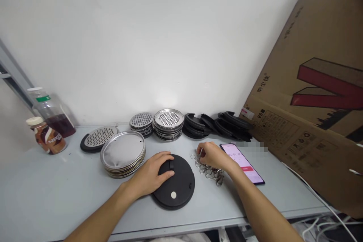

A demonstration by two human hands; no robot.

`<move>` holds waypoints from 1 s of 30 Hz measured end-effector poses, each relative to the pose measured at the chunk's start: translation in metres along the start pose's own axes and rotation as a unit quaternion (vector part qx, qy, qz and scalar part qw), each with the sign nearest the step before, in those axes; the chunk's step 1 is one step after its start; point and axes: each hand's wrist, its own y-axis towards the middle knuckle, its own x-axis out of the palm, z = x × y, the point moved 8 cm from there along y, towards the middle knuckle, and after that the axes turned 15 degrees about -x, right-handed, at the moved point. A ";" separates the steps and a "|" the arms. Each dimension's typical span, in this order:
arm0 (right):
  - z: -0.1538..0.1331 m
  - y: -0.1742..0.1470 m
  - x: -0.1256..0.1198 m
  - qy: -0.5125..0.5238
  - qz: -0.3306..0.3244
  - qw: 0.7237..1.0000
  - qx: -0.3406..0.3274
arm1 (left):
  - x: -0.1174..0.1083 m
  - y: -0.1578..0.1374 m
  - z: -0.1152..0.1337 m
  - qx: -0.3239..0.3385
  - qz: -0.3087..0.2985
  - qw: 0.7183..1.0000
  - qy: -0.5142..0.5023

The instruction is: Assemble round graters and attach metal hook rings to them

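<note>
The black disc (181, 181) is set on the grey table (215, 206), partly covered by the left hand (154, 172), thumb and fingers parted. The right hand (212, 155) is curled over metal clips (210, 171); whether 1 is pinched cannot be told.

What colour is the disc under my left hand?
The disc is black with one pale dot; head view.

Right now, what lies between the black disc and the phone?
Head view: between the black disc and the phone lie small looped metal pieces, with the right hand and forearm there too.
</note>
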 end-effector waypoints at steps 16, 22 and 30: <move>0.008 0.000 -0.004 0.022 0.004 1.000 -0.012 | -0.003 -0.001 0.003 0.015 0.015 1.000 -0.012; 0.010 0.000 0.002 -0.012 0.011 1.000 0.010 | -0.003 -0.001 0.004 0.017 0.013 1.000 -0.011; 0.007 -0.001 0.000 -0.004 0.021 1.000 0.015 | -0.004 -0.001 0.004 0.016 0.014 1.000 -0.010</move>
